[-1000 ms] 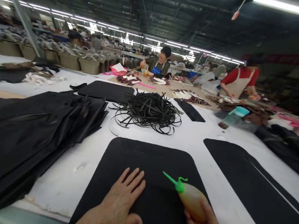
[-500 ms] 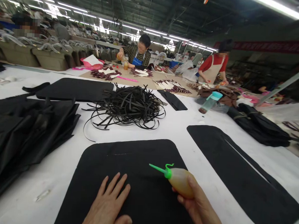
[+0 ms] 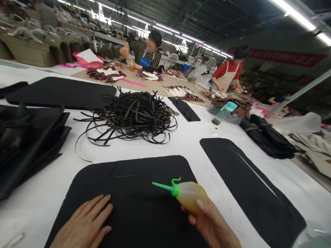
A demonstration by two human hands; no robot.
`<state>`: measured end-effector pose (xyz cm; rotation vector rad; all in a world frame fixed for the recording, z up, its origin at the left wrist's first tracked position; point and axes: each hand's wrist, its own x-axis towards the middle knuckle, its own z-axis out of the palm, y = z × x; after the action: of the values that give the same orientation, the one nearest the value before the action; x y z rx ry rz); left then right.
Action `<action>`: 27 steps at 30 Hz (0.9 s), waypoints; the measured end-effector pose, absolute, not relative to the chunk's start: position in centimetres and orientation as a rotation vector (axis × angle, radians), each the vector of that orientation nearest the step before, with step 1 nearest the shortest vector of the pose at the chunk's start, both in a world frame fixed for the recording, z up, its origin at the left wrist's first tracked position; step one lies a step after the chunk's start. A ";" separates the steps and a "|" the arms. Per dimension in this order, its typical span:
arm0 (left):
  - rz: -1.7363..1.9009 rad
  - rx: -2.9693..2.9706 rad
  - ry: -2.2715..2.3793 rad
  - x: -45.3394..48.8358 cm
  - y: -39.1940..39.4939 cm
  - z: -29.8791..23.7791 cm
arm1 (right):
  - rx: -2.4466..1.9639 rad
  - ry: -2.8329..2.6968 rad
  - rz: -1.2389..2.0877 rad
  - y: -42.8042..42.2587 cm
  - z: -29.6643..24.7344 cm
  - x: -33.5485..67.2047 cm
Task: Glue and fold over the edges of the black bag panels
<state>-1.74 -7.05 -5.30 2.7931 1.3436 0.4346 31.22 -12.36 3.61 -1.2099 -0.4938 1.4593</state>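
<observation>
A black panel with rounded corners point(image 3: 139, 196) lies on the white table in front of me. Flat on its left part rests my left hand point(image 3: 84, 223), fingers stretched out and holding nothing. My right hand point(image 3: 208, 222) is wrapped round a squeeze bottle of yellowish liquid point(image 3: 191, 195), which has a green nozzle pointing left over the panel. A thin pale line point(image 3: 119, 177) runs near the panel's far edge. Beyond the panel is a tangled heap of narrow black strips point(image 3: 136, 117).
Right of the panel lies a long black piece with a slit point(image 3: 250, 191). Black sheets point(image 3: 23, 142) are piled at left, another black panel point(image 3: 61, 92) behind them. A teal-lidded bottle point(image 3: 224, 113) lies farther back. Two people point(image 3: 145, 56) work at the table beyond.
My left hand has slid left on the panel, its fingers closer together. The squeeze bottle in my right hand has shifted slightly left over the panel. The view has turned somewhat to the right.
</observation>
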 end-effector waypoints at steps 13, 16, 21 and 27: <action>0.507 2.728 1.661 -4.0 -5.8 -7.7 | -1.466 -0.777 1.276 -9.8 2.3 29.9; 0.499 2.756 1.644 -3.8 -5.7 -6.6 | -1.562 -0.882 1.222 -9.2 2.9 29.5; 0.392 2.675 1.649 -3.4 -5.5 -5.9 | -1.658 -1.004 1.118 -8.3 4.2 28.5; 0.353 2.671 1.658 -3.2 -5.5 -5.5 | -1.700 -1.076 1.134 -7.6 4.2 28.1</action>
<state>-3.20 -5.47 -5.49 2.6713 1.6577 0.3530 28.14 -7.63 4.18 -1.7004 -1.0756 1.1340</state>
